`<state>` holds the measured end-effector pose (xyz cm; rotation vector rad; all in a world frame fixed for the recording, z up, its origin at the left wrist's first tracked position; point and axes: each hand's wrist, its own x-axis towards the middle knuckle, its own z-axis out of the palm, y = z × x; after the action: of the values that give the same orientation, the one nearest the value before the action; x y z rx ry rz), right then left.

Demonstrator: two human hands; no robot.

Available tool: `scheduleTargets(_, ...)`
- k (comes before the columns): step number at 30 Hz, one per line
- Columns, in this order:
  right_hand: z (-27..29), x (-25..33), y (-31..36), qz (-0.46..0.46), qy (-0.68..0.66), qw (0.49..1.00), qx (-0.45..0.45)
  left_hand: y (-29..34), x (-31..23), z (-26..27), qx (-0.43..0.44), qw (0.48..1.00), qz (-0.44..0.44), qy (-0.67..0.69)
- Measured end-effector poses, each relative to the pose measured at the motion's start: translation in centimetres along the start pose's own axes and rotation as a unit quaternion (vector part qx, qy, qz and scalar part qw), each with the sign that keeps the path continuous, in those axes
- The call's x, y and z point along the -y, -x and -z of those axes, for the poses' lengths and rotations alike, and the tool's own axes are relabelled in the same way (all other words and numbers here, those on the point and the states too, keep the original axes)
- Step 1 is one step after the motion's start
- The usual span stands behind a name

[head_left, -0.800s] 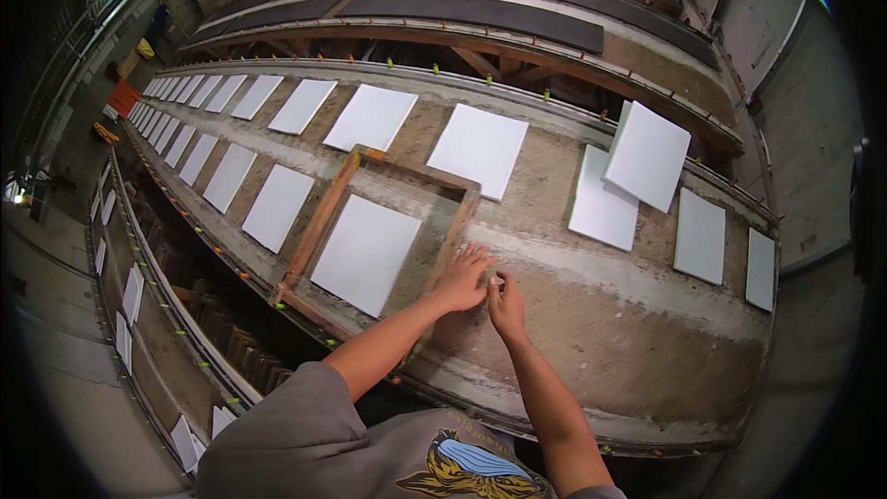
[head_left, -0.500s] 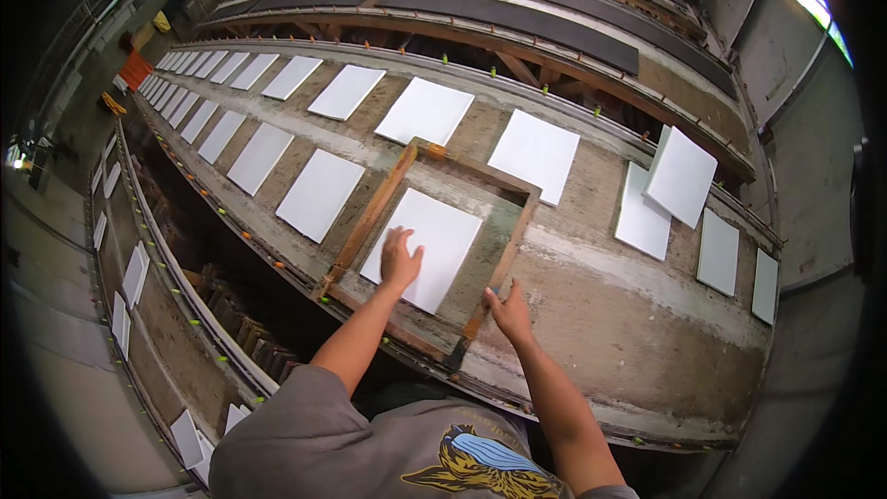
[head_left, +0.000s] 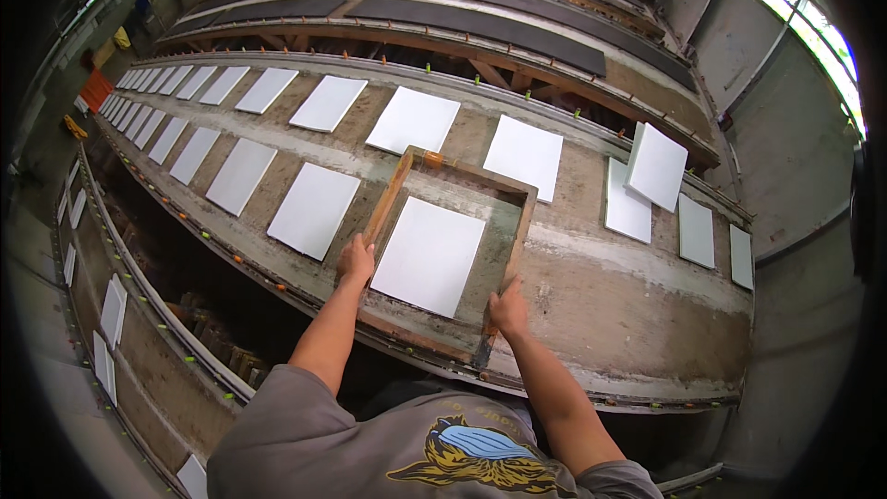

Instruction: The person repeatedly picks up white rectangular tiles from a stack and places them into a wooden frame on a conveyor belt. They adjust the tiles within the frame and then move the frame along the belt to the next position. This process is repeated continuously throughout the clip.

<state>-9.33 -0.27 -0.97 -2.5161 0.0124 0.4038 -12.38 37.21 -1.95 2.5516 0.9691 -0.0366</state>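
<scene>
A rectangular wooden frame (head_left: 386, 206) lies on the long table around a white rectangular sheet (head_left: 429, 257). My left hand (head_left: 355, 261) grips the frame's left bar, near its lower part, with the fingers closed over the wood. On the opposite side, my right hand (head_left: 507, 311) holds the right bar close to its lower end, thumb pointing up along it. Between my hands the white sheet lies flat, with some of the tabletop showing around it inside the frame. Whether a thin mesh spans the frame, I cannot tell.
Two rows of white sheets (head_left: 315, 211) run along the table (head_left: 637, 314) toward the far left. At the right, a stack of white sheets (head_left: 657, 166) sits tilted over another. Small coloured clips line the table's edges. Parallel tables with dark panels (head_left: 480, 26) stand beyond.
My left hand has left the white sheet and moved to the frame's left bar, closing on it. My right hand has closed on the right bar. The whole view has shifted slightly.
</scene>
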Motion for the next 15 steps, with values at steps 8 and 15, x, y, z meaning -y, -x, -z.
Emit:
scheduleTargets(8, 1.0, 1.9, 1.0, 0.011, -0.044, 0.999, -0.01, -0.5, 1.7, 1.5, -0.026, 0.998, -0.036, 0.039)
scheduleTargets(15, 3.9, 0.9, 0.7, 0.026, -0.022, 0.999, -0.041, 1.4, -1.7, 4.3, -0.035, 0.995, -0.037, 0.09)
